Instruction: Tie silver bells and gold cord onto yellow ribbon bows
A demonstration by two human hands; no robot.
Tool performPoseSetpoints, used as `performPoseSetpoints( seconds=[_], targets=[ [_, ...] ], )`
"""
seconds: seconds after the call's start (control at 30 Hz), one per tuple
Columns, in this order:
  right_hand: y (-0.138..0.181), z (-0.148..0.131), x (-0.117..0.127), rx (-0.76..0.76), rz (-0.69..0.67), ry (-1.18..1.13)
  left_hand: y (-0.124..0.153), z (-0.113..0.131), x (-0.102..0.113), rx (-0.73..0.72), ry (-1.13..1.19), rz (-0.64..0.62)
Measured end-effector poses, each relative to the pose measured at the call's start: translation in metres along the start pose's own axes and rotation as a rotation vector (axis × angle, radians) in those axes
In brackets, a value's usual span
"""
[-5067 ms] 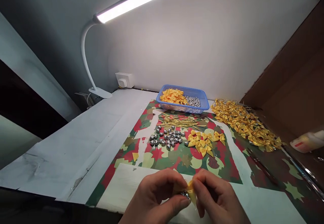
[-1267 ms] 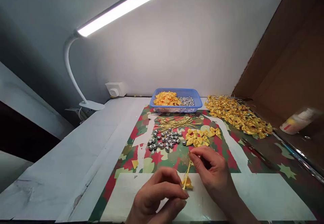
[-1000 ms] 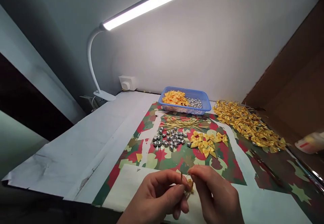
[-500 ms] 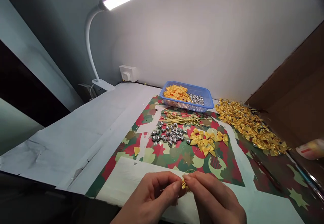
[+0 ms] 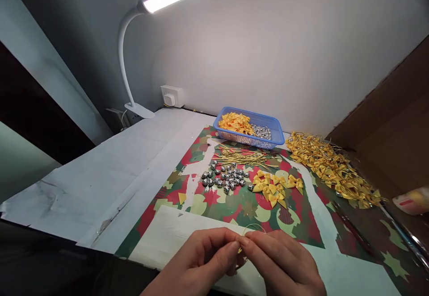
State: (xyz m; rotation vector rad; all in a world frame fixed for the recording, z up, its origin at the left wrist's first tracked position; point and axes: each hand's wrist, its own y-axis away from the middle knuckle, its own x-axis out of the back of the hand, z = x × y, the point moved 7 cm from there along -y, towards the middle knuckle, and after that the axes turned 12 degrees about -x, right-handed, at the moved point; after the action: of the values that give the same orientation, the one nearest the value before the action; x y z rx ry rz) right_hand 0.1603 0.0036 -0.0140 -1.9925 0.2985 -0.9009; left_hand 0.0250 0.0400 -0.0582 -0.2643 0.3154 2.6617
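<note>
My left hand (image 5: 201,262) and my right hand (image 5: 279,264) meet at the near edge of the table, fingertips pinched together on a small yellow bow piece with a thin gold cord loop (image 5: 250,229) arching above it. The piece itself is almost hidden by my fingers. Beyond my hands lie a cluster of silver beads (image 5: 225,179), several loose yellow bows (image 5: 275,186) and a bundle of gold cords (image 5: 243,157) on the patterned red-and-green mat (image 5: 234,206).
A blue basket (image 5: 273,128) with yellow bows and silver beads stands at the back. A heap of finished gold-looped bows (image 5: 331,168) lies at the right, with a glue bottle (image 5: 414,200) and a brown cardboard wall beyond. A white clamp lamp (image 5: 134,64) and wall socket (image 5: 172,96) stand back left.
My right hand, which held the gold cord stretched out from the bow, has come back to my left hand; both now pinch the piece close together, the cord forming a small loop.
</note>
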Motion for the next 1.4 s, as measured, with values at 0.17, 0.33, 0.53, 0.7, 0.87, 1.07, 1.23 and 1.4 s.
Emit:
performPoseSetpoints(
  seconds=[0.17, 0.33, 0.53, 0.7, 0.87, 1.07, 1.23, 1.4],
  targets=[
    [-0.001, -0.004, 0.001, 0.068, -0.005, 0.067, 0.002, 0.001, 0.004, -0.021, -0.023, 0.057],
    [0.005, 0.018, -0.001, -0.266, -0.133, -0.186, 0.001, 0.003, 0.002, -0.015, -0.100, -0.013],
    [0.011, 0.036, -0.002, -0.490, -0.321, -0.467, -0.002, 0.012, -0.006, -0.041, -0.104, -0.063],
    [0.008, 0.025, 0.004, -0.346, -0.162, -0.387, -0.002, 0.010, -0.006, -0.024, -0.072, -0.045],
    [0.006, 0.016, 0.006, -0.213, -0.010, -0.282, 0.001, 0.002, 0.000, 0.027, -0.019, 0.006],
    [-0.004, 0.010, 0.005, -0.147, -0.108, -0.151, 0.002, -0.007, 0.000, 0.066, 0.112, 0.049],
    [-0.008, 0.010, 0.005, -0.164, -0.193, -0.053, -0.001, -0.002, -0.006, 0.059, 0.168, 0.040],
    [-0.005, 0.020, -0.006, -0.409, -0.359, -0.202, 0.003, 0.017, 0.001, -0.211, -0.315, 0.102]
  ],
)
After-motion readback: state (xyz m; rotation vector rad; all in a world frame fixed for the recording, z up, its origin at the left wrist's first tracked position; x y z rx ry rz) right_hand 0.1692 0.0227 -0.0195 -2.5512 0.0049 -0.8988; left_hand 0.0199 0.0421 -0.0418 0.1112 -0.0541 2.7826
